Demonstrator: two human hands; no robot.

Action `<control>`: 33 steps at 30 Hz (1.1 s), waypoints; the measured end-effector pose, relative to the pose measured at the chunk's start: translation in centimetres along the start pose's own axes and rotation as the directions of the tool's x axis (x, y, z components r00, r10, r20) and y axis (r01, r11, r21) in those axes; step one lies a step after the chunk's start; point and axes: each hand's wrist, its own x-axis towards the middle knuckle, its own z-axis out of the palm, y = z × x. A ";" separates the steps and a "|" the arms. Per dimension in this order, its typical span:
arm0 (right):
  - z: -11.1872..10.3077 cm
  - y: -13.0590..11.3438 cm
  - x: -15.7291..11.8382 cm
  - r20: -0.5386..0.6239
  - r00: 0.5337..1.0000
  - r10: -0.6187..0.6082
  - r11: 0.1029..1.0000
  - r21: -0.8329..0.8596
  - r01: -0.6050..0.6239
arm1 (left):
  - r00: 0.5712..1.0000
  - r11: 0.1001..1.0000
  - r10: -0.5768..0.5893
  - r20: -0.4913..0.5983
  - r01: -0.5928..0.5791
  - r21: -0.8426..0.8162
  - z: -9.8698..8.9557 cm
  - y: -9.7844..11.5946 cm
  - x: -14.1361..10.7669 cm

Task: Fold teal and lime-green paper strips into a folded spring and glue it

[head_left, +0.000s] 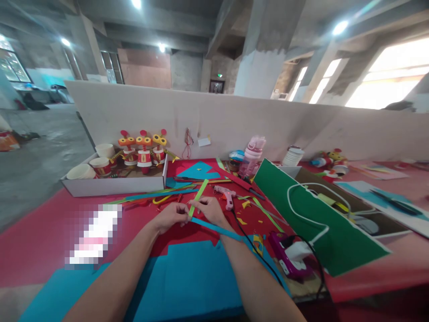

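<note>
My left hand (173, 216) and my right hand (209, 209) meet over the red table covering, fingers pinched close together. Between them a light green paper strip (201, 191) points up and away, its lower part in my right fingers. A blue paper strip (214, 227) runs from my left fingertips to the right, passing over my right wrist. Where the strips meet, they seem to touch at one end, partly covered by my fingers. Just beyond my right hand lies a pink glue gun (228, 197). Blue paper sheets (197, 273) spread beneath my forearms.
A white box (114, 185) at the left holds paper cups and several cup figures (144, 154). Right of me stand a purple power strip (290, 257) with cords and a green-sided box (311, 223). Scissors (164, 200), paper scraps and a pink bottle (252, 156) lie or stand beyond.
</note>
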 end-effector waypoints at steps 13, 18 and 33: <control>-2.4 0.5 1.3 -0.349 0.937 0.024 0.970 0.236 0.063 | 0.970 0.997 -0.058 0.234 0.044 0.065 0.1 0.8 -0.8; -3.0 1.3 1.9 -0.536 0.837 0.111 0.928 0.358 0.106 | 0.958 0.996 -0.053 0.281 0.032 0.079 0.1 0.9 -0.9; 2.6 1.6 -0.7 0.122 0.943 0.309 0.745 0.585 -0.320 | 0.959 0.950 -0.001 -0.282 -0.087 -0.299 -0.4 -0.9 1.2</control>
